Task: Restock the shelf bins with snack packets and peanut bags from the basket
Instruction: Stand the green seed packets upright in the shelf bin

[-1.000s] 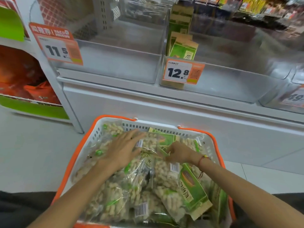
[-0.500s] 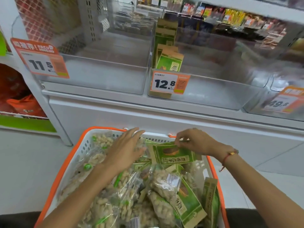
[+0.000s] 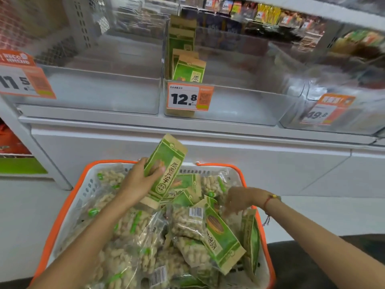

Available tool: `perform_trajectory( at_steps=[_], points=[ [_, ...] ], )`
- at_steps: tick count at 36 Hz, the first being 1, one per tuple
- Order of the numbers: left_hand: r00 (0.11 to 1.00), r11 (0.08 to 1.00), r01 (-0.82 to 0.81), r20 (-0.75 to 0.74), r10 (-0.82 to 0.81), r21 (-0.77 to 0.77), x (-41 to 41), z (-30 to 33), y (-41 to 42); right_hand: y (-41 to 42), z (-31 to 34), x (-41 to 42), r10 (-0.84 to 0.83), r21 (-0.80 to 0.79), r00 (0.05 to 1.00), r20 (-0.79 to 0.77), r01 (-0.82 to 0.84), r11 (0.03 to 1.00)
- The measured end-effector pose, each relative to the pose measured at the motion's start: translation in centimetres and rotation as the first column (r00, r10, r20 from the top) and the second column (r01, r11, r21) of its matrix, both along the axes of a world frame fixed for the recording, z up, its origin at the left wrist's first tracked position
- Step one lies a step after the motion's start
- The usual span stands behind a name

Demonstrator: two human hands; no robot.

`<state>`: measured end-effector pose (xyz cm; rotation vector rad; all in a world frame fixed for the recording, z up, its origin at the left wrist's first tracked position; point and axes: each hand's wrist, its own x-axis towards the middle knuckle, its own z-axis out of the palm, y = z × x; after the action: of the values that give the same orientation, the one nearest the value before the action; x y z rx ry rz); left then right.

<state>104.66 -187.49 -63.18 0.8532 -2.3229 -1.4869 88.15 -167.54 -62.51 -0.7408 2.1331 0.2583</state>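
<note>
A white basket with an orange rim (image 3: 68, 205) sits low in front of me, full of clear peanut bags (image 3: 185, 224) and green snack packets (image 3: 223, 236). My left hand (image 3: 137, 182) grips one green snack packet (image 3: 168, 161) and holds it tilted above the basket's far edge. My right hand (image 3: 242, 199) hangs over the basket's right side, blurred fingers pointing down onto the bags. Above, the clear middle bin (image 3: 239, 105), tagged 12.8, holds a few upright green packets (image 3: 188, 69) at its left end.
A clear bin tagged 11.5 (image 3: 100, 94) stands left of the middle one, and another tagged 49.8 (image 3: 337, 122) to the right. A white shelf ledge (image 3: 187, 130) runs under the bins. Orange goods (image 3: 10, 142) sit on a shelf at far left.
The green packet lifted by my right hand is now held by my left hand and raised higher. My right hand has dropped back to the basket's right side.
</note>
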Motion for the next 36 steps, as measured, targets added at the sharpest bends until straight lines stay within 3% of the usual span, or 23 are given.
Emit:
perform_trajectory(
  at_steps=[3,6,9,12,15,19,23,25,28,31,36],
  points=[
    [0.995,0.965,-0.037,-0.076,0.059,0.258,0.1,0.4,0.2,0.1,-2.5,2.1,0.107,0.102,0.994,0.033,-0.110,0.989],
    [0.994,0.949,-0.039,-0.088,0.070,0.313,0.3,0.6,0.0,0.0,-3.1,3.1,0.162,0.038,0.984,-0.080,-0.159,0.986],
    [0.994,0.936,-0.031,-0.087,0.065,0.350,0.5,0.6,0.0,-0.2,-2.4,2.7,0.060,-0.003,0.998,-0.022,-0.060,0.998],
    [0.997,0.930,-0.014,-0.071,0.043,0.366,0.6,0.5,0.0,-0.9,-0.6,1.8,-0.079,-0.061,0.992,0.093,0.085,0.995],
    [0.996,0.927,-0.046,-0.054,0.071,0.373,0.7,0.4,0.0,-1.7,2.5,0.6,-0.107,-0.155,0.987,0.122,0.125,0.980],
    [0.988,0.941,-0.109,-0.072,0.139,0.322,0.8,0.4,0.1,-2.2,7.1,-0.9,0.026,-0.212,1.000,0.016,-0.022,0.977],
    [0.996,0.986,-0.063,-0.053,0.072,0.156,0.9,0.6,0.2,-2.2,10.4,-1.1,0.244,-0.198,0.969,-0.029,-0.245,0.949],
    [1.000,0.996,0.010,-0.006,-0.009,0.093,0.9,1.1,0.6,-2.7,10.8,-0.5,0.325,-0.245,0.946,-0.017,-0.319,0.916],
    [0.991,0.992,0.115,0.058,-0.118,0.050,0.7,1.6,1.1,-3.9,10.3,0.5,0.394,-0.375,0.908,-0.140,-0.417,0.828],
    [0.978,0.979,0.176,0.095,-0.186,0.105,0.4,2.4,1.6,-4.8,9.8,1.1,0.344,-0.541,0.902,-0.261,-0.432,0.721],
    [0.943,0.943,0.281,0.130,-0.305,0.177,0.4,3.9,2.8,-5.3,9.9,1.5,0.231,-0.738,0.921,-0.313,-0.389,0.551]
  ],
)
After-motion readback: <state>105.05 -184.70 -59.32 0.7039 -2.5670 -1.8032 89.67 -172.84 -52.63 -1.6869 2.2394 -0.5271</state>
